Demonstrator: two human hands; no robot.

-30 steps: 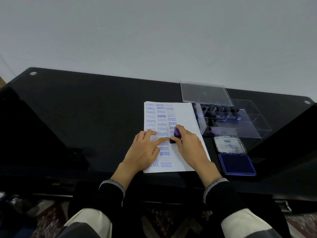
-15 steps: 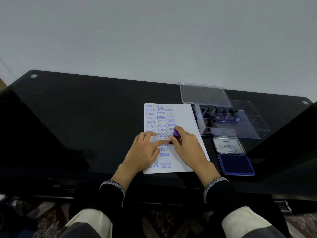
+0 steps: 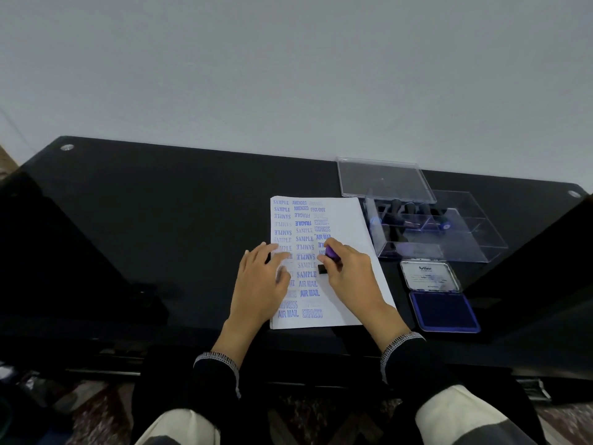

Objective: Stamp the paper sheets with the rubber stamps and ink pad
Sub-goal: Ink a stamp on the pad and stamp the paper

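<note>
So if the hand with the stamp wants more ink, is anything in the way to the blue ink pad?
Nothing visible is. The right hand holds the stamp over the paper, and the open ink pad lies to its right. Between them is only the paper's edge and bare black table. The clear box sits farther back.

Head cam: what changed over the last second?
The left hand slid left, its index finger leaving the stamp, and now rests flat on the paper's left edge. The right hand still grips the stamp on the sheet. Ink pad, clear box and lid unmoved.
</note>
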